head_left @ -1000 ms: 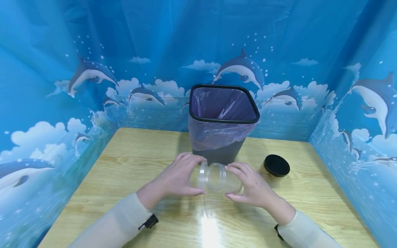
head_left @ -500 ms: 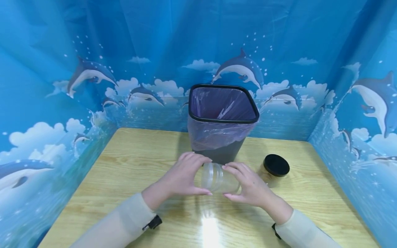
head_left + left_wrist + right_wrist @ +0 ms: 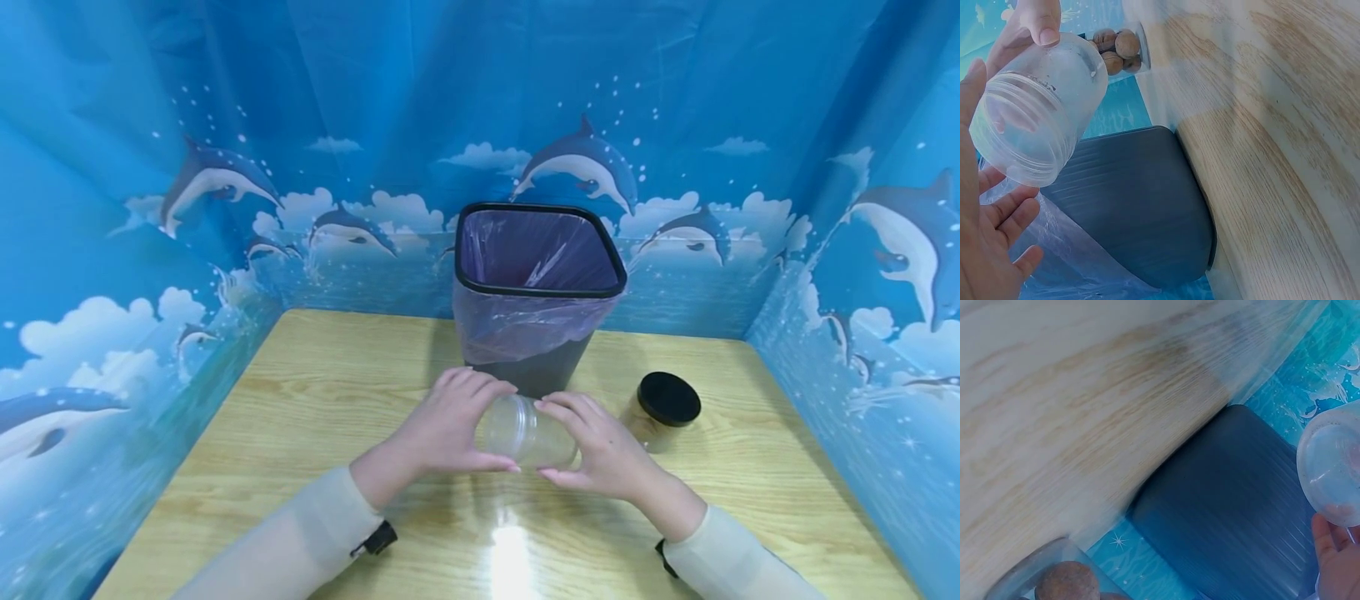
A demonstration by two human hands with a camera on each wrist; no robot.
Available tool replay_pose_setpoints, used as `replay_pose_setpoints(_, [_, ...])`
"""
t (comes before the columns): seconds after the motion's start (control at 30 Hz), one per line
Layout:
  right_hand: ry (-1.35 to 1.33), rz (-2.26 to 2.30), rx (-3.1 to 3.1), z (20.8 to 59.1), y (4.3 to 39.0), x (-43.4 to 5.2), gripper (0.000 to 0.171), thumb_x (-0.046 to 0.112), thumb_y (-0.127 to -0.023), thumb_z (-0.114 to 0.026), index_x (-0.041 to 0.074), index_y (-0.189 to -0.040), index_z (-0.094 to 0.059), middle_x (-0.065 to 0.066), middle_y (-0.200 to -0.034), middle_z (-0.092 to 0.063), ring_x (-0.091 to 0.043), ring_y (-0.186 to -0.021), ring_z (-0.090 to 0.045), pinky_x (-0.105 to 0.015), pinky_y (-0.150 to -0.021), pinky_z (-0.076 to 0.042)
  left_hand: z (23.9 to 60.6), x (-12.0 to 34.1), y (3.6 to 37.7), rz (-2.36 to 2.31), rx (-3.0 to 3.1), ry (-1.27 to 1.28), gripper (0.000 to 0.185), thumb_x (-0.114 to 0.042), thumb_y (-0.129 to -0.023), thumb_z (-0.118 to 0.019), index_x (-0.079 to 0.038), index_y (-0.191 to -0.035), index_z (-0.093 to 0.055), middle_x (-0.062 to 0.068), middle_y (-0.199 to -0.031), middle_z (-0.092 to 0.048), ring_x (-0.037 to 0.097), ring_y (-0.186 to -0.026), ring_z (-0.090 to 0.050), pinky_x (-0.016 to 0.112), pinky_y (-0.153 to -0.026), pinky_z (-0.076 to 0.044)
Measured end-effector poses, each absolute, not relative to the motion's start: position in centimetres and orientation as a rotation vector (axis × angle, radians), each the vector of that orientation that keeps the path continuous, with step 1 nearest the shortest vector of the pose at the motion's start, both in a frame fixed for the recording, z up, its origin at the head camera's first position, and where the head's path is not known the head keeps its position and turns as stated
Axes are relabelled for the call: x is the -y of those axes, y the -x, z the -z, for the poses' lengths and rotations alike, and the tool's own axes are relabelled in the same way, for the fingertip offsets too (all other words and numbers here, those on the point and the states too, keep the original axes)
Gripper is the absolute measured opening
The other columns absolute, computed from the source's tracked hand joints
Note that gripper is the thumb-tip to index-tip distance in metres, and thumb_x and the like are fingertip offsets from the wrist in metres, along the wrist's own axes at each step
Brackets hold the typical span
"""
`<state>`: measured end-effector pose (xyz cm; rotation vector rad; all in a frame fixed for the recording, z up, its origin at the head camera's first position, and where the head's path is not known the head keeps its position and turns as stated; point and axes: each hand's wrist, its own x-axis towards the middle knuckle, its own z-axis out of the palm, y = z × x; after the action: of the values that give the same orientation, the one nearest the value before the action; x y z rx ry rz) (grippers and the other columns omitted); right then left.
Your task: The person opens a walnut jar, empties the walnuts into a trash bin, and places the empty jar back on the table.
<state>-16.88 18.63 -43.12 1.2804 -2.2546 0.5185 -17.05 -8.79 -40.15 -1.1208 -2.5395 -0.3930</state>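
Observation:
Just in front of the bin, a clear plastic jar (image 3: 551, 442) lies sideways above the table. My right hand (image 3: 607, 446) grips it near its base, thumb below and fingers above. At the other end my left hand (image 3: 453, 425) holds a clear lid (image 3: 500, 429) against the jar's mouth, thumb and fingers spread round its edge. In the left wrist view, the jar (image 3: 1063, 81) shows its ridged neck towards my left palm. Only the round base end of the jar (image 3: 1332, 469) appears in the right wrist view, at the right edge.
A dark bin (image 3: 525, 371) with a purple liner (image 3: 525, 325) stands behind the hands. To the right is a second clear jar with a black lid (image 3: 670, 400), containing walnuts (image 3: 1125, 45). Dolphin-printed blue curtain (image 3: 412, 125) surrounds the wooden table (image 3: 337, 358).
My left hand has moved right, bringing the lid onto the jar's mouth; the gap between them has closed. My right hand and the jar have shifted slightly left.

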Motion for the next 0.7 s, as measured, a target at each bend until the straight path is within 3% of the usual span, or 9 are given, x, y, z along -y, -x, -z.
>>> replay_pose_setpoints(0.7, [-1.291, -0.538, 2.175, 43.14, 17.03, -18.41, 0.084, 0.045, -0.071, -0.085, 0.005, -0.138, -0.053, -0.012, -0.127, -0.059, -0.026, -0.111, -0.059, -0.042, -0.089, -0.055, 40.28, 8.37, 17.15, 0.371, 2.517, 1.122, 0.094, -0.083, -0.071, -0.064, -0.018, -0.138, -0.055, 0.001, -0.128, -0.060, 0.021, -0.119, -0.052, 0.048, -0.110, -0.035])
